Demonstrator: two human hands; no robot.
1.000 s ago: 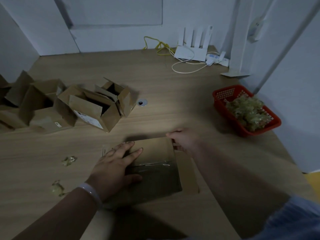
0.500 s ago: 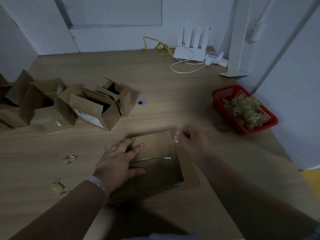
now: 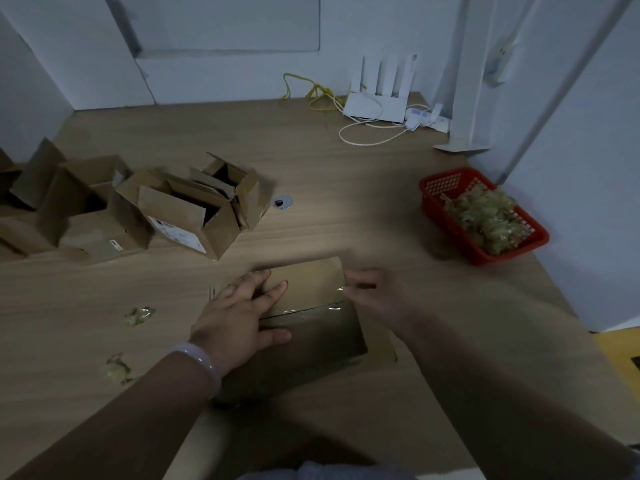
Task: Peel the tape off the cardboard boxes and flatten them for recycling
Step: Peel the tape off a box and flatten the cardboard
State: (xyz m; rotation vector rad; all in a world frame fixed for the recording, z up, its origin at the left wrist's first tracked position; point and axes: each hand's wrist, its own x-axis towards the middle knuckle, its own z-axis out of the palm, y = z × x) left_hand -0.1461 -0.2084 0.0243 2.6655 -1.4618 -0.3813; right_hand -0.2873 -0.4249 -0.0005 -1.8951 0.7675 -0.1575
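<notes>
Near centre: flat box (image 3: 313,329), left hand (image 3: 239,315) pressing it, fingers straight. Right hand (image 3: 375,294) at its taped right edge; grip unclear. Basket (image 3: 437,186) holds tape wads (image 3: 485,216); open boxes (image 3: 188,211) at left not yet flattened.

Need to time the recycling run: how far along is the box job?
Done: peeled tape wads sit in the red basket, and two scraps lie on the table. In hand: the left hand presses down one flat box while the right hand has a grip on its tape at the edge. Left: several open boxes stand unflattened at the left.
</notes>
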